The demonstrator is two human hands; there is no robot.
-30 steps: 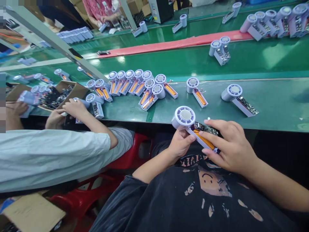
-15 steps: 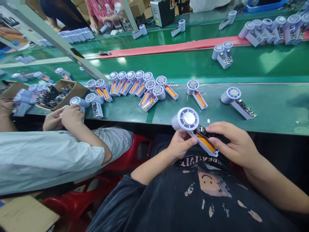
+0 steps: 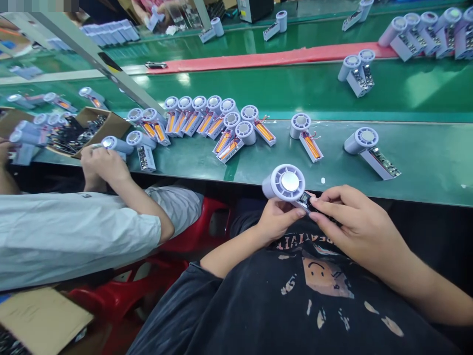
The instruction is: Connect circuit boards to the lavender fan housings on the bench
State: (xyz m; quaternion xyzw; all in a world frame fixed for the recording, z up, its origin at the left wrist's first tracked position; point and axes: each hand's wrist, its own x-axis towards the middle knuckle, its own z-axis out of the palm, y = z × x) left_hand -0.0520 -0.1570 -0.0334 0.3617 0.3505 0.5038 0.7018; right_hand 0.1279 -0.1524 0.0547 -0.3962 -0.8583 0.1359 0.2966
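A pale purple handheld fan with a round ringed head is in my left hand, whose fingers and thumb close round the top of its handle. My right hand pinches a dark circuit board at the handle, its thumb below and fingers above. Much of the board and the lower handle is hidden by my right hand. On the bench beyond lie a fan with its board fitted and a fan with an orange battery showing.
Several open-handled fans stand in a row on the green bench. At left, a co-worker's hands work beside a cardboard box of boards. A slanted metal post crosses the left, and a red strip runs behind.
My right hand has brought the circuit board down against the fan's handle, covering the orange battery. My left hand keeps its hold. The co-worker's hands have shifted slightly.
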